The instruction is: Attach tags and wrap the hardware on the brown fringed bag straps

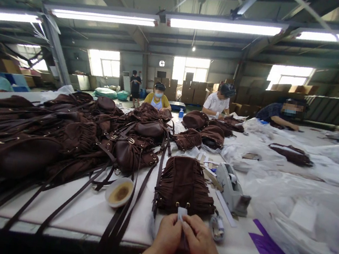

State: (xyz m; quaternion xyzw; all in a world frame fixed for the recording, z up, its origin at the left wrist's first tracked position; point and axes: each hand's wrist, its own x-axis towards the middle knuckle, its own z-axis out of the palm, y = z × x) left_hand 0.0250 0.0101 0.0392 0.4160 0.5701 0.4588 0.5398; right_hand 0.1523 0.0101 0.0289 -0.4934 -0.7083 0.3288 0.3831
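Both hands meet at the near edge of a dark brown fringed bag (184, 179) that lies flat on the white table. Between the fingertips of my left hand (169, 233) and my right hand (199, 236) is a small pale strip (181, 212), pinched by both. The strip sits at the bag's near edge, close to two small metal rings. Its material I cannot make out. A clear-wrapped small bundle (216, 227) lies just right of my right hand. A bracelet is on my left wrist.
Brown bags with long straps (84, 130) pile up on the left. A bowl of brownish stuff (119, 192) stands near the front. To the right are a grey tape dispenser (231, 189), a purple strip (273, 246) and plastic sheeting (313, 220). Several people work across the table.
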